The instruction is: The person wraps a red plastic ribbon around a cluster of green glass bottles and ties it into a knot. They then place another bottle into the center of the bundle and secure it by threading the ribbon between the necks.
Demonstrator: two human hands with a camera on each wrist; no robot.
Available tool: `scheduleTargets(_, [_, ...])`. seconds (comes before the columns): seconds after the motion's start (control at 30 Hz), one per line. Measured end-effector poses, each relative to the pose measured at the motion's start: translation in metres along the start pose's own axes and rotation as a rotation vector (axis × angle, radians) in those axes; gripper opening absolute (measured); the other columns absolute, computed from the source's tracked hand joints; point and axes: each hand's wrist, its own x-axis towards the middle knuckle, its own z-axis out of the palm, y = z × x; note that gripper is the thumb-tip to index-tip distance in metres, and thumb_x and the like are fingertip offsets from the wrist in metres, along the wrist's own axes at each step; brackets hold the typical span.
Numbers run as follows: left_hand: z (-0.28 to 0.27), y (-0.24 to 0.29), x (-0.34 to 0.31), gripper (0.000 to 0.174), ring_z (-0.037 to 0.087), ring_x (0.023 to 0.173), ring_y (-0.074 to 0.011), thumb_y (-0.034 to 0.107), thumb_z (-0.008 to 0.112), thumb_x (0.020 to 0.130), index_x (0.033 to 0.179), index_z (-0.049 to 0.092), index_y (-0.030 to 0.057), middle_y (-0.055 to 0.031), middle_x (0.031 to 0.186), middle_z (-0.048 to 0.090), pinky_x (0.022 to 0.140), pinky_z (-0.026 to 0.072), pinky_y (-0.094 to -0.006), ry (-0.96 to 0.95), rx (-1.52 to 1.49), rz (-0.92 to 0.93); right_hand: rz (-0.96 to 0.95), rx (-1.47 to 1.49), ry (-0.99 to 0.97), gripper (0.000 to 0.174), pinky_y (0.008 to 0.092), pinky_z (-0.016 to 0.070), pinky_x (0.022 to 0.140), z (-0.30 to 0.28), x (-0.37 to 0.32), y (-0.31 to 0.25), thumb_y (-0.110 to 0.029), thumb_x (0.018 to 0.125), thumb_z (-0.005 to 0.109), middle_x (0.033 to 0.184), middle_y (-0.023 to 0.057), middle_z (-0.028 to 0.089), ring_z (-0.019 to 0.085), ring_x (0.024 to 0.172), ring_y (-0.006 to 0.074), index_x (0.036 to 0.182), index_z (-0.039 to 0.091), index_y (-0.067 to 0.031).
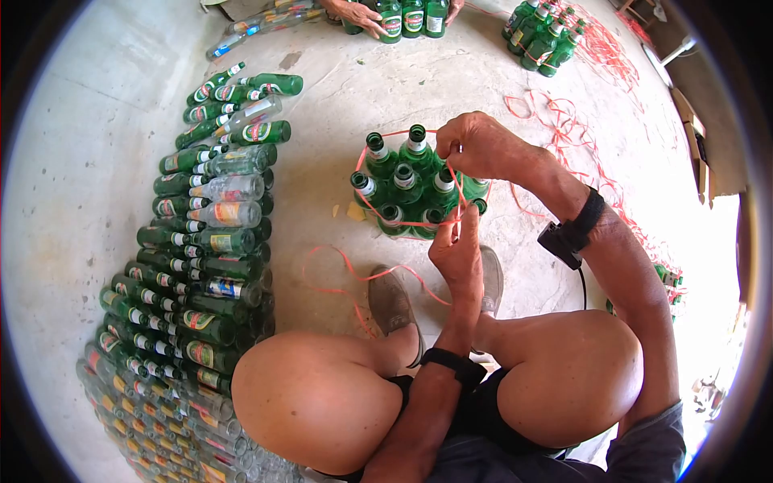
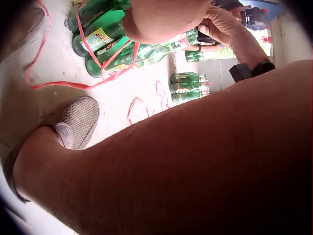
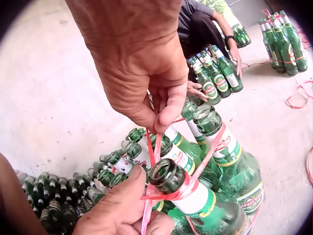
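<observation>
Several green bottles (image 1: 404, 190) stand upright in a cluster on the floor, with pink twine (image 1: 419, 223) looped round their necks. My right hand (image 1: 483, 147) pinches the twine above the cluster's right side; in the right wrist view the right hand (image 3: 142, 83) holds strands (image 3: 152, 147) between thumb and fingers. Lower down, my left hand (image 1: 457, 253) pinches the twine beside a bottle neck (image 3: 168, 177) at the cluster's near edge. The left wrist view shows the left hand (image 2: 164, 19) only in part, its fingertips hidden.
Rows of bottles (image 1: 217, 241) lie stacked at the left. Another person's hands (image 1: 360, 16) touch standing bottles (image 1: 413, 20) at the top. A tied bundle (image 1: 543, 39) stands at upper right, near loose twine (image 1: 564, 121). My shoes (image 1: 392, 299) are just below the cluster.
</observation>
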Motion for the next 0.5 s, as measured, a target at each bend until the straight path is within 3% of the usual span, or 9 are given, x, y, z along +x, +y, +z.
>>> scheduleTargets(0.1, [0.01, 0.003, 0.0, 0.03, 0.059, 0.089, -0.0067, 0.023, 0.084, 0.095, 0.111, 0.08, -0.0021, 0.0018, 0.1, 0.073, 0.083, 0.0471, -0.0261, 0.086, -0.115, -0.05, -0.026, 0.005, -0.018, 0.012, 0.0372, 0.0559, 0.067, -0.002, 0.003, 0.002, -0.001, 0.076, 0.067, 0.075, 0.0121, 0.072, 0.071, 0.07, 0.0232, 0.084, 0.075, -0.0021])
scheduleTargets(0.27, [0.01, -0.003, 0.005, 0.029, 0.061, 0.09, -0.0084, 0.021, 0.085, 0.094, 0.108, 0.081, -0.0033, 0.0003, 0.099, 0.075, 0.085, 0.0495, -0.028, 0.163, -0.096, -0.15, 0.141, 0.042, -0.172, 0.017, 0.0354, 0.0569, 0.061, -0.011, 0.009, -0.005, -0.002, 0.078, 0.066, 0.077, 0.0111, 0.075, 0.071, 0.066, 0.0185, 0.089, 0.078, -0.0009])
scheduleTargets(0.37, [0.016, 0.0, 0.005, 0.028, 0.059, 0.088, -0.0081, 0.021, 0.084, 0.094, 0.107, 0.081, -0.003, 0.0006, 0.095, 0.074, 0.084, 0.0488, -0.0277, 0.184, -0.155, -0.071, 0.267, 0.144, -0.271, 0.016, 0.0332, 0.0603, 0.059, -0.021, 0.013, -0.014, -0.004, 0.08, 0.067, 0.078, 0.0111, 0.076, 0.073, 0.066, 0.0181, 0.09, 0.078, 0.0014])
scheduleTargets(0.5, [0.019, 0.005, 0.005, 0.024, 0.054, 0.082, -0.0072, 0.019, 0.083, 0.094, 0.091, 0.079, -0.0037, 0.0018, 0.087, 0.072, 0.077, 0.0463, -0.0277, 0.208, -0.116, -0.07, 0.328, 0.262, -0.343, 0.016, 0.0324, 0.0651, 0.061, -0.025, 0.018, -0.009, -0.004, 0.082, 0.069, 0.081, 0.0128, 0.077, 0.077, 0.07, 0.0199, 0.092, 0.077, 0.0052])
